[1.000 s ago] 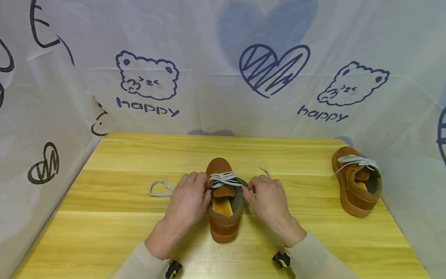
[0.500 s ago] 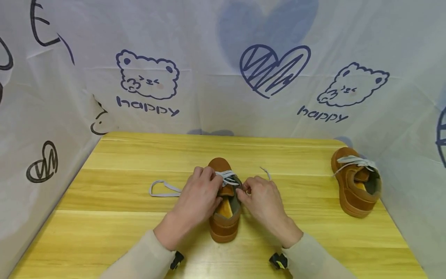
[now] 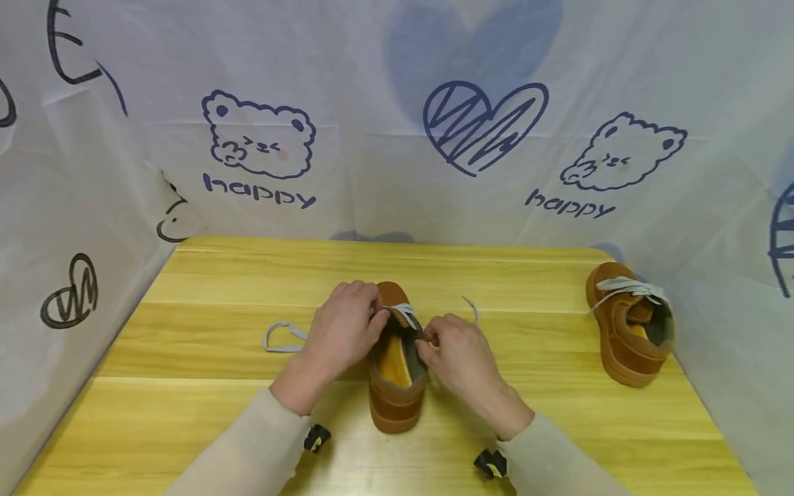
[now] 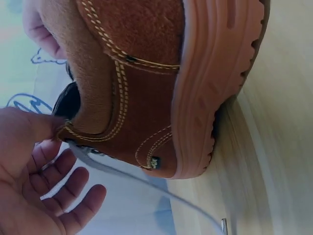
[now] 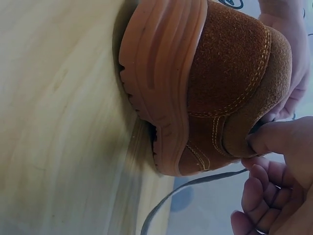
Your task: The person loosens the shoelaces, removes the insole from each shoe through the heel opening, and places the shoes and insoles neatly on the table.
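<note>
Compared with half a second ago, the left hand [image 3: 347, 324] has moved off the laces [image 3: 404, 313] to the left edge of the brown shoe [image 3: 397, 406], and more of the yellow insole [image 3: 394, 365] shows, so the opening appears wider for working in. The shoe stands on its sole on the table [image 3: 124, 413], toe pointing away from the person, a second shoe [image 3: 631, 359] well apart to its right. Both forearms converge from its heel side: the left grip pinches its left flap, while the right hand [image 3: 462, 351] has its grip closed on the right edge, thumb inside.
</note>
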Motion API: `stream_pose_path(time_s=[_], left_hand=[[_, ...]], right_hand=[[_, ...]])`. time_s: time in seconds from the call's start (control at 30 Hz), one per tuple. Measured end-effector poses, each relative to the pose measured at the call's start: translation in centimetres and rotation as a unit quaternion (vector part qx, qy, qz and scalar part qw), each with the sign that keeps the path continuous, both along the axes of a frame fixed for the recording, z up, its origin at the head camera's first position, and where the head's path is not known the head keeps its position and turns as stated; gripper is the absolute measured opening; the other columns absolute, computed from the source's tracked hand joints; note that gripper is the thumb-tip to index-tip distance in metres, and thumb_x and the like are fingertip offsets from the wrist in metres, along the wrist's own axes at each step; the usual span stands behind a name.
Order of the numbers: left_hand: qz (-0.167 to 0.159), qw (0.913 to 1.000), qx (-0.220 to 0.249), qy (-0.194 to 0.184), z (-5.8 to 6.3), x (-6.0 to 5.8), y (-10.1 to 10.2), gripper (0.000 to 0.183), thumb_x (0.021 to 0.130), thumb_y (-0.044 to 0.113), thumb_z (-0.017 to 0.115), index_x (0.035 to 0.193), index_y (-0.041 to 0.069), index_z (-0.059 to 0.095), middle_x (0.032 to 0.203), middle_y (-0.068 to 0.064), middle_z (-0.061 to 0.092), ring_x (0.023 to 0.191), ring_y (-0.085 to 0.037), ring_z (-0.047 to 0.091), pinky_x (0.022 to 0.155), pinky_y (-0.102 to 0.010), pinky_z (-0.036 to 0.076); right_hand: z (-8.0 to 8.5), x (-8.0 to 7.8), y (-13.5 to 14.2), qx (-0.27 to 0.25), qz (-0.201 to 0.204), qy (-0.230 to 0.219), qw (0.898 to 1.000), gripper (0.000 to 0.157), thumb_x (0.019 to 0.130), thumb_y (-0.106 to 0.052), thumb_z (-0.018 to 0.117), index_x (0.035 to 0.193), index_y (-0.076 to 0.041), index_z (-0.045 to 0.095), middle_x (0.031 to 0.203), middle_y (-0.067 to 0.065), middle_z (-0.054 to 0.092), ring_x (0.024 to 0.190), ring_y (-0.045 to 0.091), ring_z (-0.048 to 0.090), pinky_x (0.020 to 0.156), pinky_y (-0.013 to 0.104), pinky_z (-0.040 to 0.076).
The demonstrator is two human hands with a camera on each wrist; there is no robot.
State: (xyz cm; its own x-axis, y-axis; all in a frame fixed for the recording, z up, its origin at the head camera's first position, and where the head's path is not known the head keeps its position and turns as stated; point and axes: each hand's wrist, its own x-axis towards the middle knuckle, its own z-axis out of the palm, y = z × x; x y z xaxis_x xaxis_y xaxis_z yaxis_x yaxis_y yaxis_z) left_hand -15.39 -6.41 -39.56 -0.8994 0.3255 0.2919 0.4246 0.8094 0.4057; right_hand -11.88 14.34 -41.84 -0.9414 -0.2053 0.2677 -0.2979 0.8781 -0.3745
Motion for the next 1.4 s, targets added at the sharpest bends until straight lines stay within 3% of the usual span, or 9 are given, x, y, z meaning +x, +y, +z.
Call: stream_pose_path(time_s=[0.13, 0.3, 0.5, 0.63, 0.87, 1.03, 1.2, 1.4], left_hand=[[0.03, 0.9988, 0.028, -0.027, -0.1, -0.2, -0.1, 0.019, 0.102, 0.024, 0.07, 0.088, 0.016, 0.06, 0.081, 0.001, 0.056, 0.08, -0.021, 0.053, 0.063, -0.034, 0.046], [0.002, 0.9987, 0.033, -0.039, -0.3, -0.2, -0.2, 0.017, 0.101, 0.025, 0.073, 0.094, 0.015, 0.061, 0.085, 0.0, 0.057, 0.082, -0.022, 0.053, 0.066, -0.035, 0.046], [-0.044, 0.9989, 0.016, -0.001, -0.8, -0.1, -0.2, 0.016, 0.1, 0.029, 0.075, 0.104, 0.015, 0.068, 0.096, -0.002, 0.065, 0.089, -0.024, 0.058, 0.073, -0.038, 0.051], [-0.053, 0.9981, 0.019, 0.026, -1.1, -0.1, 0.0, 0.014, 0.101, 0.027, 0.073, 0.104, 0.014, 0.069, 0.099, -0.003, 0.066, 0.09, -0.025, 0.06, 0.075, -0.04, 0.053], [-0.039, 0.9987, 0.032, 0.012, -1.1, -0.3, 0.4, 0.013, 0.105, 0.024, 0.068, 0.102, 0.012, 0.067, 0.097, -0.004, 0.066, 0.085, -0.023, 0.062, 0.075, -0.041, 0.055], [-0.027, 0.9988, 0.033, 0.026, -1.0, -0.3, 0.5, 0.011, 0.105, 0.023, 0.067, 0.105, 0.011, 0.066, 0.093, -0.005, 0.066, 0.081, -0.023, 0.064, 0.07, -0.043, 0.056], [-0.023, 0.9984, 0.024, 0.045, -1.1, -0.3, 0.6, 0.011, 0.105, 0.022, 0.067, 0.103, 0.012, 0.065, 0.086, -0.004, 0.062, 0.072, -0.02, 0.058, 0.062, -0.038, 0.052], [-0.021, 0.998, 0.03, 0.051, -1.2, -0.3, 0.7, 0.009, 0.105, 0.021, 0.066, 0.104, 0.012, 0.066, 0.087, -0.004, 0.063, 0.073, -0.02, 0.06, 0.063, -0.038, 0.054]], right_hand=[[0.0, 0.0, -0.1, 0.011, 0.008, 0.013, 1.0, 0.022, 0.09, -0.02, 0.084, 0.081, -0.011, 0.066, 0.075, -0.002, 0.058, 0.067, 0.016, 0.051, 0.069, 0.038, 0.046], [0.3, -0.1, 0.1, 0.007, 0.002, -0.003, 1.0, 0.02, 0.092, -0.02, 0.082, 0.081, -0.011, 0.068, 0.075, -0.002, 0.059, 0.068, 0.015, 0.053, 0.073, 0.039, 0.048], [0.8, -1.0, 0.5, 0.007, -0.004, -0.021, 1.0, 0.018, 0.094, -0.022, 0.081, 0.085, -0.009, 0.072, 0.078, -0.001, 0.062, 0.069, 0.017, 0.056, 0.074, 0.041, 0.05], [1.0, -1.4, 0.7, -0.001, -0.013, -0.04, 0.999, 0.017, 0.095, -0.022, 0.08, 0.087, -0.009, 0.073, 0.078, 0.0, 0.062, 0.068, 0.017, 0.056, 0.068, 0.037, 0.049], [0.9, -1.6, 0.7, -0.018, -0.023, -0.072, 0.997, 0.017, 0.096, -0.023, 0.078, 0.086, -0.01, 0.07, 0.078, -0.001, 0.06, 0.067, 0.016, 0.054, 0.064, 0.034, 0.047], [0.9, -1.4, 0.4, -0.033, -0.023, -0.095, 0.995, 0.018, 0.095, -0.022, 0.078, 0.085, -0.012, 0.068, 0.078, -0.001, 0.06, 0.067, 0.015, 0.054, 0.064, 0.033, 0.046], [0.8, -1.2, 0.1, -0.039, -0.021, -0.096, 0.994, 0.02, 0.095, -0.021, 0.077, 0.082, -0.012, 0.065, 0.076, -0.001, 0.059, 0.065, 0.015, 0.053, 0.064, 0.033, 0.045], [0.7, -1.0, -0.1, -0.049, -0.02, -0.089, 0.995, 0.021, 0.095, -0.021, 0.077, 0.081, -0.013, 0.064, 0.075, -0.002, 0.058, 0.064, 0.014, 0.052, 0.063, 0.032, 0.044]])
